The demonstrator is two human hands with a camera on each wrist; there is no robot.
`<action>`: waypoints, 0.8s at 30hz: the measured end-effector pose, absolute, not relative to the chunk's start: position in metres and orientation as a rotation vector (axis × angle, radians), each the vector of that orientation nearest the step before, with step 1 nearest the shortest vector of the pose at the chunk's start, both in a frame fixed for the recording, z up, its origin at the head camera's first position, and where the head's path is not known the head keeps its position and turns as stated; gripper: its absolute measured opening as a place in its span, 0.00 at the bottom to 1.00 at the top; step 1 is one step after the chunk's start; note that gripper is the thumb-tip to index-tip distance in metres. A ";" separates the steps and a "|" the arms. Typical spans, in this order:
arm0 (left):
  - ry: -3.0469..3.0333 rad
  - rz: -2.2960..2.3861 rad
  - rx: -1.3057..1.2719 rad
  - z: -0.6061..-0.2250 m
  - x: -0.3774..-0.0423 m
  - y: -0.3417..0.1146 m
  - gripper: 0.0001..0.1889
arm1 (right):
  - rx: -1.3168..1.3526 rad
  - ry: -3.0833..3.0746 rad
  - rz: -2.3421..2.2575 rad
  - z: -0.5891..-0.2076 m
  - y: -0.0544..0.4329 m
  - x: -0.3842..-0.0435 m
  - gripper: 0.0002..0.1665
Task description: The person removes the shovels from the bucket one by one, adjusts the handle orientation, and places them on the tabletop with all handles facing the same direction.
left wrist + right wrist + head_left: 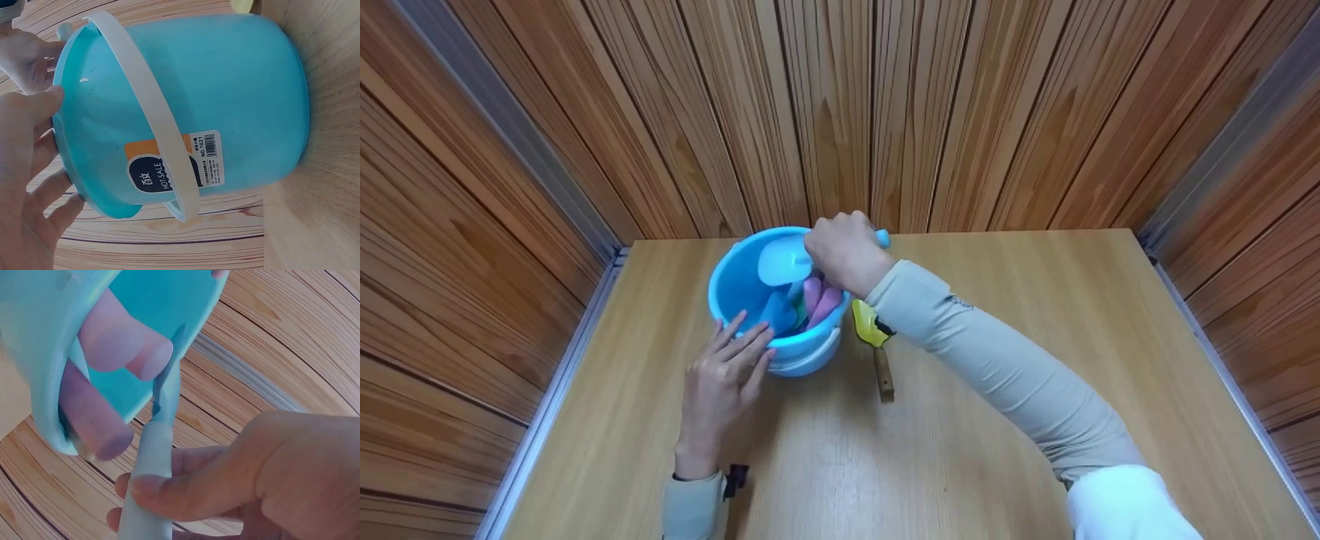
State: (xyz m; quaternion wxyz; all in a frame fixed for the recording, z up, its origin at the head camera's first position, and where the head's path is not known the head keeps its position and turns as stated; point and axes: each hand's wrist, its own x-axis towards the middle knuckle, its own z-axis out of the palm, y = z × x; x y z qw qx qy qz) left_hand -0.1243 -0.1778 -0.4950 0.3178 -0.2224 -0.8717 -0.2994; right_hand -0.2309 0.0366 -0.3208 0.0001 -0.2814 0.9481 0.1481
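A light blue bucket (225, 84) stands upright on the table with its pale handle (147, 84) hanging down the side. My left hand (721, 382) holds its near-left rim, fingers over the edge and thumb on the outside. By its pale blue handle (149, 455), my right hand (846, 251) grips a blue toy shovel (781, 262) at the bucket's back right. The shovel's blade lies over the bucket opening. Inside are pink-handled toys (115, 337), a purple handle (93, 410) and a blue piece (778, 313); their lower parts are hidden.
Right of the bucket, a small yellow trowel (867, 324) with a wooden handle lies on the wooden table (1005, 480), partly beneath the right forearm. Wood-plank walls (840, 112) rise behind and at both sides, with metal strips (547, 420) along the table's side edges.
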 end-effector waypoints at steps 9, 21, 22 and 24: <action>-2.306 -0.769 -0.555 -0.494 -0.120 -0.180 0.26 | -0.968 2.976 0.076 -0.319 0.064 -0.239 0.14; -2.319 -0.744 -0.549 -0.492 -0.121 -0.183 0.26 | -0.794 2.795 -0.566 -0.325 0.113 -0.245 0.15; -2.319 -0.746 -0.549 -0.492 -0.121 -0.183 0.27 | -0.787 2.793 -0.592 -0.327 0.117 -0.245 0.16; -2.318 -0.746 -0.551 -0.493 -0.121 -0.183 0.27 | -0.768 2.793 -0.639 -0.331 0.125 -0.246 0.17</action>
